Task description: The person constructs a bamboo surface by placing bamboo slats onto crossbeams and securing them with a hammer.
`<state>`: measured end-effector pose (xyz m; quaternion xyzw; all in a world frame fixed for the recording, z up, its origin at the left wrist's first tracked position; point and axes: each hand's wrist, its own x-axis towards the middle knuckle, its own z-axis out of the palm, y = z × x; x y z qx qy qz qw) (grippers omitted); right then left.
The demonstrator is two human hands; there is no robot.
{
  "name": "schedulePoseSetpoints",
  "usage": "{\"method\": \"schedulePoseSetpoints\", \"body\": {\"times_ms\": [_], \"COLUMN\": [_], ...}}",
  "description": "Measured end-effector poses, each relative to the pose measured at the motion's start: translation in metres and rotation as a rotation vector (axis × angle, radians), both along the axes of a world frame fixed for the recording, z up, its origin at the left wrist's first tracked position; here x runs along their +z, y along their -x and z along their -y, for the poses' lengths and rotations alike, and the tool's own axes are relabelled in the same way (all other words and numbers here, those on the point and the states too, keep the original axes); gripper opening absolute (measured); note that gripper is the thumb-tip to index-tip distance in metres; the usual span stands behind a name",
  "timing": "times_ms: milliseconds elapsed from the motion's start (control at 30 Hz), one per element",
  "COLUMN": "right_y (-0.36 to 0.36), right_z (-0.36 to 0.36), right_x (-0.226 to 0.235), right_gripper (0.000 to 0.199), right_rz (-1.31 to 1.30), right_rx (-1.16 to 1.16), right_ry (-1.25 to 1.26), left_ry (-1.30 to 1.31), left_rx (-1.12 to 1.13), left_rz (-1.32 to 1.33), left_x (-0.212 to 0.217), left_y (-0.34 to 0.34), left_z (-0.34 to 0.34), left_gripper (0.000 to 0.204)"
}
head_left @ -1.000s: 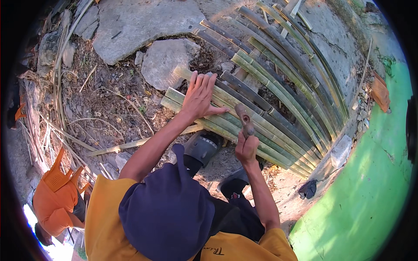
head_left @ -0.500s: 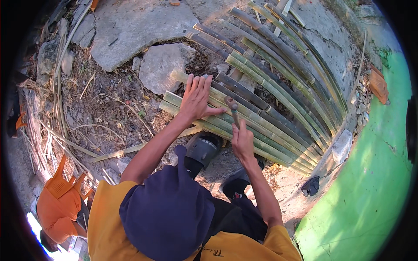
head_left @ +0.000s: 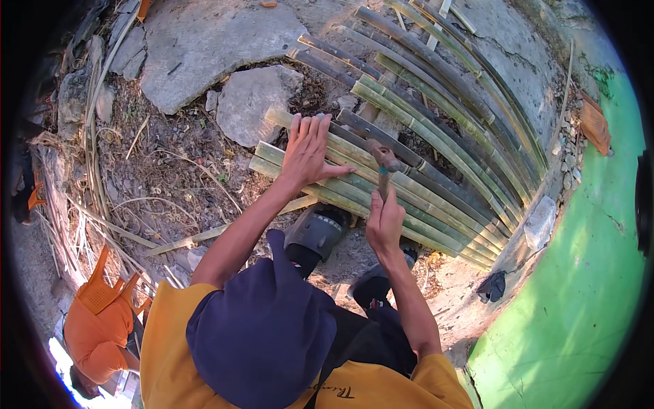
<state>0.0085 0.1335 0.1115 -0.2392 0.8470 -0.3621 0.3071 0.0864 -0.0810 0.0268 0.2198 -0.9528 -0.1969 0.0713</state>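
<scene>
The pale green bamboo strips (head_left: 426, 200) lie side by side in the middle of the frame, their long axis slanting from centre left down to the right of centre. Their cut ends point to the upper left; the other ends draw together at the lower right, where the lens bends them.

The left hand (head_left: 306, 153) is the nearer, set over the strips close to their upper-left ends. It is spread palm down, fingers toward the top of the frame and thumb out to the right, so most of the bamboo runs off rightward and downward from it. Whether those fingers curl round an edge cannot be told.

The right hand (head_left: 386, 221) is clenched round the handle of a hammer (head_left: 383, 155), lower in the frame, by the near edge of the strips. The handle points almost straight up the frame, across the bamboo's long axis, while the head slants roughly along it. Whether the head touches bamboo is unclear.

Beyond, darker bamboo poles (head_left: 455, 83) fan across the upper right. A flat grey stone (head_left: 259, 102) lies left of the strips' ends; a green painted surface (head_left: 579, 273) curves along the right side.
</scene>
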Motion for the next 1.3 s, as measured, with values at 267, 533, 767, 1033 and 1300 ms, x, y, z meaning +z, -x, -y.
{"method": "schedulePoseSetpoints", "body": {"times_ms": [267, 533, 767, 1033, 1300], "right_y": [-0.002, -0.006, -0.003, -0.003, 0.006], "right_z": [-0.005, -0.007, 0.004, -0.002, -0.004], "right_x": [-0.037, -0.008, 0.003, -0.033, 0.003], "right_gripper": [0.020, 0.021, 0.020, 0.026, 0.029], "right_rz": [-0.129, -0.193, 0.023, 0.050, -0.149], "right_rx": [0.106, -0.051, -0.060, 0.016, -0.088], "right_ry": [-0.048, 0.258, 0.042, -0.076, 0.260], "left_ry": [0.003, 0.009, 0.007, -0.003, 0.007], "left_rx": [-0.012, -0.004, -0.004, -0.010, -0.013], "left_rz": [0.064, 0.019, 0.073, 0.086, 0.046], "left_x": [-0.001, 0.003, 0.001, -0.001, 0.004], "left_y": [0.003, 0.006, 0.000, -0.001, 0.008], "left_z": [-0.003, 0.000, 0.003, -0.002, -0.001], "left_gripper": [0.135, 0.131, 0.135, 0.136, 0.135]}}
